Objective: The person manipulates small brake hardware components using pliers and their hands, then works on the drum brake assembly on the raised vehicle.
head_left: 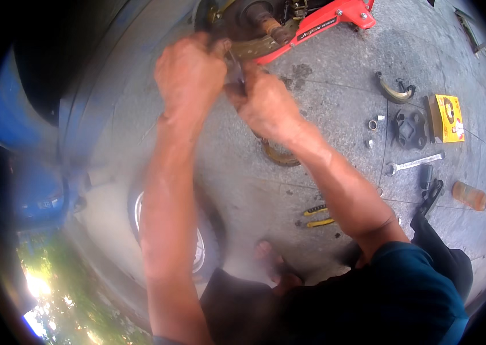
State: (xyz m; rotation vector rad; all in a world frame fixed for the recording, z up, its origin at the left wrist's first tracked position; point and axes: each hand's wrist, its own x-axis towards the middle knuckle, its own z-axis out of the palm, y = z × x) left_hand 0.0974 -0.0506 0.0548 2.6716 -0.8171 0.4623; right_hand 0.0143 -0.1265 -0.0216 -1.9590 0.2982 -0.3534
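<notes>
A drum brake assembly (248, 49) with a rusty hub spindle (267, 24) is at the top of the head view. My left hand (191, 72) is closed at its lower left edge, fingers curled; whatever they grip is hidden. Just right of it and below the brake, my right hand (269, 103) is closed around a slim, shiny metal tool (235, 70), blurred by motion, that points up toward the left fingers. Its exact kind is unclear. Under my right wrist, a curved brake shoe (280, 154) lies on the floor, partly covered.
A red floor jack (335, 18) reaches beneath the brake. Rightward on the floor lie another brake shoe (395, 92), a black cap (409, 129), a yellow box (450, 118), a wrench (416, 164), an orange-brown bottle (470, 196) and yellow-handled pliers (319, 218). A wheel (211, 230) lies beyond my left forearm.
</notes>
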